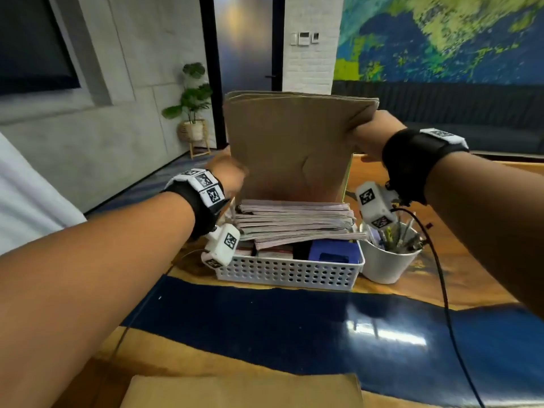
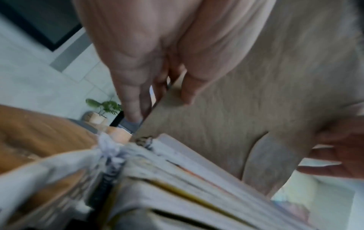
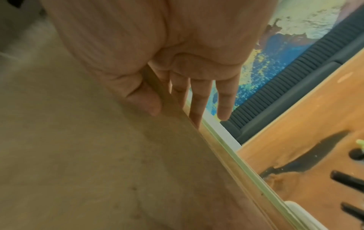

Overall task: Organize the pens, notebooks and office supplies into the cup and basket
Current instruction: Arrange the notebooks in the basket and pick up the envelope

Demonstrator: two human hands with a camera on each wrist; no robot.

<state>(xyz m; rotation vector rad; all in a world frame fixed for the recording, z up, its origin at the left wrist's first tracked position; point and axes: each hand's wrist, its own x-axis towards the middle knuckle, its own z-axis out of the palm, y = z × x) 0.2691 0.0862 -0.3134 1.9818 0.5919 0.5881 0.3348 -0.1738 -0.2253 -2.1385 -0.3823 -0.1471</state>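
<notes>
Both hands, left hand [image 1: 228,175] and right hand [image 1: 374,134], pinched the upright brown envelopes [image 1: 290,142] by their edges; below them sat the nearly full basket [image 1: 290,272], the cup [image 1: 385,260] already holding pens, one envelope [image 1: 241,391] seemingly left.
</notes>
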